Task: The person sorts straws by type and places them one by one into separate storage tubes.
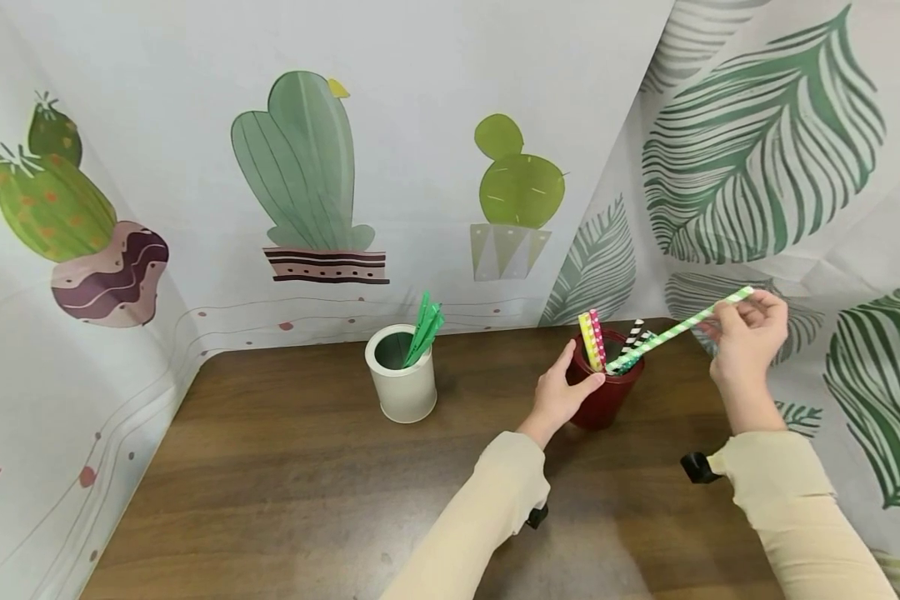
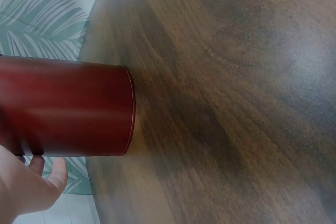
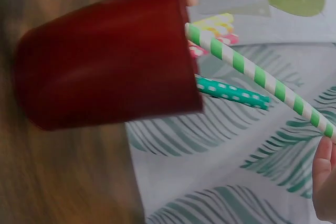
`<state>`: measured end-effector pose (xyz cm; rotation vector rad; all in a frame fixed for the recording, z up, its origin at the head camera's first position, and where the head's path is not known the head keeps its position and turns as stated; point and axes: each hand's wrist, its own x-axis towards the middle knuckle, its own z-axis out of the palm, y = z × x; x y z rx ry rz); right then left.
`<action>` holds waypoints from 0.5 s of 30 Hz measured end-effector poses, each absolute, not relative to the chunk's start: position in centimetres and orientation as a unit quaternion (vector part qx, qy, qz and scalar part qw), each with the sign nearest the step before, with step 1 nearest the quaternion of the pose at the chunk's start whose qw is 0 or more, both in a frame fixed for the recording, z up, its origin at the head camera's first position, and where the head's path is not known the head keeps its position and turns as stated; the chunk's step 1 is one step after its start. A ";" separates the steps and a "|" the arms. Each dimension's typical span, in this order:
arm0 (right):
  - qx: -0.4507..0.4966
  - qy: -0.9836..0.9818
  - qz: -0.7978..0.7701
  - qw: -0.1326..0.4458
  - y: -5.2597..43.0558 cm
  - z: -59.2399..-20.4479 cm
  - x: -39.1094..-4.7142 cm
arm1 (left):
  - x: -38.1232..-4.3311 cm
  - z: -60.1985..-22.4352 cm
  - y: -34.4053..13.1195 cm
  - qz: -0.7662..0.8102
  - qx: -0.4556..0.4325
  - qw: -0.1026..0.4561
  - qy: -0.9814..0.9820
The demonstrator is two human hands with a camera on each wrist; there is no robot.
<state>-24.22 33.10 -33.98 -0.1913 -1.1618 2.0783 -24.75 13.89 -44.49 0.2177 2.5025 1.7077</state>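
At the right of the table, my left hand (image 1: 557,402) grips a dark red cup (image 1: 602,407) near its rim, thumb on the near side. In the left wrist view the cup (image 2: 68,108) stands on the wood. Several patterned paper straws rise from it: yellow (image 1: 588,337), pink dotted (image 1: 598,337), black-striped (image 1: 633,333) and teal dotted (image 3: 233,93). My right hand (image 1: 752,337), up and right of the cup, pinches the upper end of a green-and-white striped paper straw (image 3: 257,75). This straw slants down, its lower end right at the cup's rim.
Left of the red cup, a white cup (image 1: 407,393) with several thin green sticks (image 1: 425,329) stands near the back of the brown wooden table (image 1: 285,467). Behind the table hangs a cloth (image 1: 420,167) printed with cacti and leaves.
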 end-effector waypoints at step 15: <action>-0.023 -0.497 0.793 0.352 31.8 -39.3 -25.2 | -24.8 -44.7 14.0 0.562 0.070 0.049 0.823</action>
